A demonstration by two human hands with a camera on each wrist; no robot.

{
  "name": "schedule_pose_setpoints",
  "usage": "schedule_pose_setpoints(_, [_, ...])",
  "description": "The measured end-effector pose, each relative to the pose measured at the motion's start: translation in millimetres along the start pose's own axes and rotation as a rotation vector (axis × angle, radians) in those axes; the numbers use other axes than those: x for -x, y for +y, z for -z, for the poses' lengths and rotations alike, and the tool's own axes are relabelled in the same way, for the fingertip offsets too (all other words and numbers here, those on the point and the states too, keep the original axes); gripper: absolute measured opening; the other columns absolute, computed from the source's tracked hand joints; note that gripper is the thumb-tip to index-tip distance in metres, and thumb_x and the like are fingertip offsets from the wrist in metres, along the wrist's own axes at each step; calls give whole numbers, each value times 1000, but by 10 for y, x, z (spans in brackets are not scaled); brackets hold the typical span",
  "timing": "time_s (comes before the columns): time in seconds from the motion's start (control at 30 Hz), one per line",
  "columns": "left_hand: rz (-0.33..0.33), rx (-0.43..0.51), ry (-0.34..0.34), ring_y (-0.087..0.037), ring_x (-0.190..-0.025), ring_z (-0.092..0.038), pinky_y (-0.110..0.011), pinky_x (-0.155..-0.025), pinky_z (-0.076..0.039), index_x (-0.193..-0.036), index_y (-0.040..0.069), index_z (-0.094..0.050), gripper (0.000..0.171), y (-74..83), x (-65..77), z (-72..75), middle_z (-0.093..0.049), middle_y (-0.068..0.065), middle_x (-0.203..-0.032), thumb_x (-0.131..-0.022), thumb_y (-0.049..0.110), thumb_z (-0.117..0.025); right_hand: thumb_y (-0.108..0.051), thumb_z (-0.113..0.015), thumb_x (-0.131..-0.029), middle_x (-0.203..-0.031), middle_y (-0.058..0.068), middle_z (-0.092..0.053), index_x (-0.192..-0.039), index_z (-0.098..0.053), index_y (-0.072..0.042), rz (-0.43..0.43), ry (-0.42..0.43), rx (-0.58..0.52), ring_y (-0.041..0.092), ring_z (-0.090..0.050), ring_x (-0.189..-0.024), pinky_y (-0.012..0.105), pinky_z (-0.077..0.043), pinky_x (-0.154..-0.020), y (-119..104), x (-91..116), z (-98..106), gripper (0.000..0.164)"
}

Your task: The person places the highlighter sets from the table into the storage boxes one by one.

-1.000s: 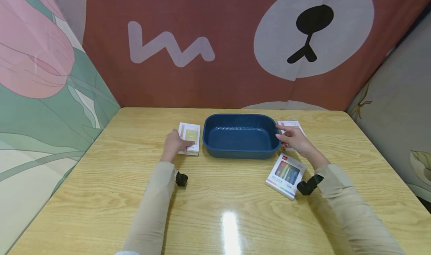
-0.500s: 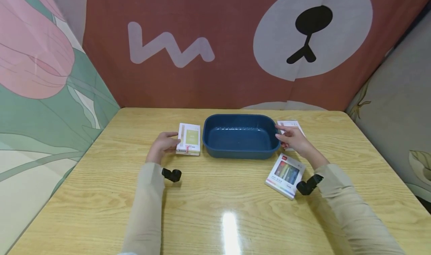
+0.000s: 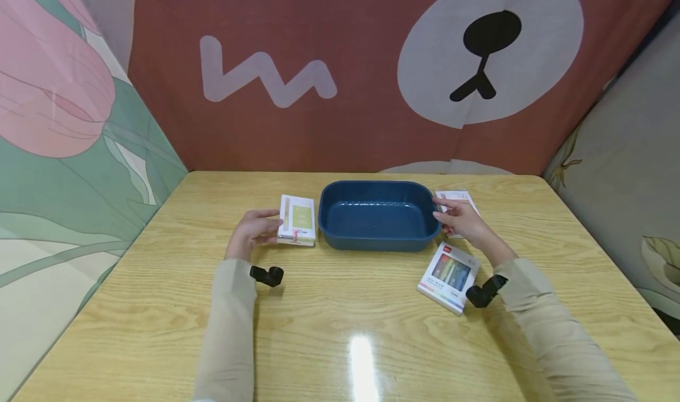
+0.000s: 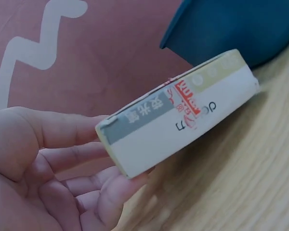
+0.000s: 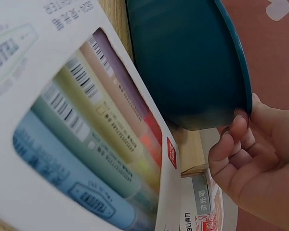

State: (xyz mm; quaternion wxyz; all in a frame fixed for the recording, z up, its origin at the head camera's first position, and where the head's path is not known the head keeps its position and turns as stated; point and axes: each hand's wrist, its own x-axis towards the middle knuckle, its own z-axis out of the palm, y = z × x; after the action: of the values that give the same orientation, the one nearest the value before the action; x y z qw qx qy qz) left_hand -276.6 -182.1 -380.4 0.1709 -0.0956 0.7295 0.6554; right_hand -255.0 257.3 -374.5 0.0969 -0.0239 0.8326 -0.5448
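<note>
On the left of the table, my left hand is at the left edge of a white and yellow highlighter box. In the left wrist view, its thumb meets one corner of the box and curled fingers reach the lower edge. A dark blue plastic basin stands in the middle, with nothing in it. My right hand pinches the basin's right rim between thumb and fingers. Below that hand lies a windowed highlighter box showing coloured pens. Another white box lies partly hidden behind the right hand.
The wooden table ends at a red-brown cloth backdrop just behind the basin. Printed cloth walls stand on both sides. The left box sits close beside the basin, and the windowed box lies near the right wrist camera.
My left hand has drawn back left from over the highlighter box to its left edge, uncovering the top. The right hand has stayed on the basin's rim. Basin and boxes look unmoved.
</note>
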Motion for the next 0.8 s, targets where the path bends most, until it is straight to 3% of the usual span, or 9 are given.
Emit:
schedule_pose_setpoints(0.17, [-26, 10, 11, -9, -64, -51, -21, -52, -47, -133, -2, -38, 51, 28, 20, 16, -53, -4, -84, -86, 2, -56, -14, -48, -93, -67, 4, -48, -139, -30, -2, -22, -1, -34, 15, -46, -56, 23, -43, -52, 16, -11, 1, 50])
schedule_pose_setpoints(0.5, [-99, 11, 83, -12, -73, -52, -20, -55, -47, -132, -2, -40, 49, 182, 140, 1, -51, -7, -94, -87, 6, -56, -16, -49, -92, -63, 3, -45, -139, -29, -5, -62, 5, -53, 13, -45, -53, 22, -43, -51, -6, -9, -15, 52])
schedule_pose_setpoints(0.67, [-146, 69, 105, -12, -73, -50, -18, -55, -46, -131, -3, -42, 47, 278, 206, -24, -48, -7, -99, -87, 6, -56, -15, -49, -93, -63, 2, -44, -140, -27, -5, -61, -4, -64, 12, -44, -52, 22, -42, -50, -25, 5, -8, 53])
schedule_pose_setpoints(0.8, [-169, 134, 81, -11, -68, -50, -18, -52, -46, -129, -4, -43, 47, 342, 233, -36, -48, -7, -97, -86, 5, -57, -14, -48, -93, -64, 1, -43, -141, -26, -7, -75, -22, -94, 10, -43, -51, 21, -41, -49, -18, 2, 10, 53])
